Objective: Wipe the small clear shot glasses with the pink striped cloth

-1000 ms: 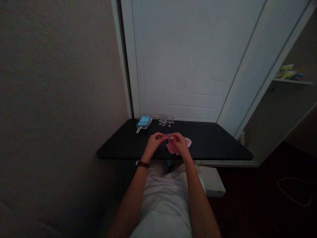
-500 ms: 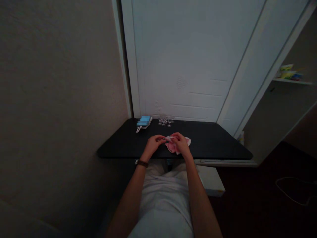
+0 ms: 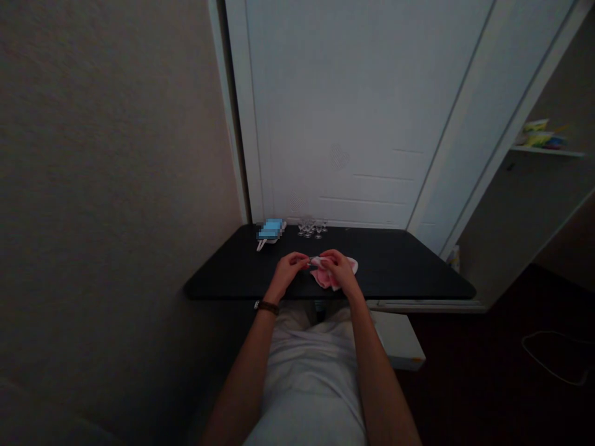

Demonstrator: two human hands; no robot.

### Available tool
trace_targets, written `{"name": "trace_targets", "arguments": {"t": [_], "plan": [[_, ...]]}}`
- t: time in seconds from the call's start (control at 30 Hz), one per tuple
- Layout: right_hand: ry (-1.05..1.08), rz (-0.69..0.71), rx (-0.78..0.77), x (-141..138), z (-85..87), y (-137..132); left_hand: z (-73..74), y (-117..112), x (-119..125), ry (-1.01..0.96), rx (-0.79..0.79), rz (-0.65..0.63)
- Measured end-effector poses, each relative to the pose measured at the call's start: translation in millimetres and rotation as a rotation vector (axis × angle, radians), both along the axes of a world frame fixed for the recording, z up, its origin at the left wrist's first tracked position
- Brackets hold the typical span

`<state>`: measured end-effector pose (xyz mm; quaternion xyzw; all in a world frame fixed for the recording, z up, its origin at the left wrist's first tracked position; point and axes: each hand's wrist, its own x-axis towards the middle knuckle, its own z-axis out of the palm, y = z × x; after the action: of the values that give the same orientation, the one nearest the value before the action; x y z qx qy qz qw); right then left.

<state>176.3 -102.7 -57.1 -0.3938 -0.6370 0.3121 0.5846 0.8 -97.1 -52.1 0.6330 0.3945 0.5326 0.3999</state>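
Observation:
Close to the near edge of the black table, both hands meet over a pink and white cloth. My left hand is closed in a pinch on a small clear thing, which looks like a small glass; fingers and cloth hide most of it. Bunched cloth is gripped by my right hand, its fingers pressed around the clear thing's right end. The cloth's loose part hangs below and to the right of the fingers. Several small stemmed glasses stand together toward the back of the table.
A blue-topped item, blurred out, lies at the back left with a white strap. White panelled doors rise behind the table, and a wall stands at left. A white box sits below the table's right front.
Both hands stay in nearly the same place on the cloth. The left fingers have shifted slightly around the small clear thing. The camera view has moved a little.

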Motion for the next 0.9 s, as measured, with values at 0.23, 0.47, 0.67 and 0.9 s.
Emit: {"name": "trace_targets", "arguments": {"t": [0.23,0.47,0.67,0.9], "plan": [[0.017,0.010,-0.002,1.3,-0.6,2.9,-2.3,1.7,0.2,0.058,0.022,0.028],[0.015,0.030,-0.019,1.7,-2.7,4.6,-2.1,1.6,-0.4,0.137,0.042,0.057],[-0.011,0.010,-0.014,0.1,0.4,2.6,-3.6,4.9,-0.7,0.183,0.048,0.062],[-0.036,-0.050,0.001,-0.4,3.8,6.9,-4.7,7.4,-2.3,0.217,0.056,0.062]]}}
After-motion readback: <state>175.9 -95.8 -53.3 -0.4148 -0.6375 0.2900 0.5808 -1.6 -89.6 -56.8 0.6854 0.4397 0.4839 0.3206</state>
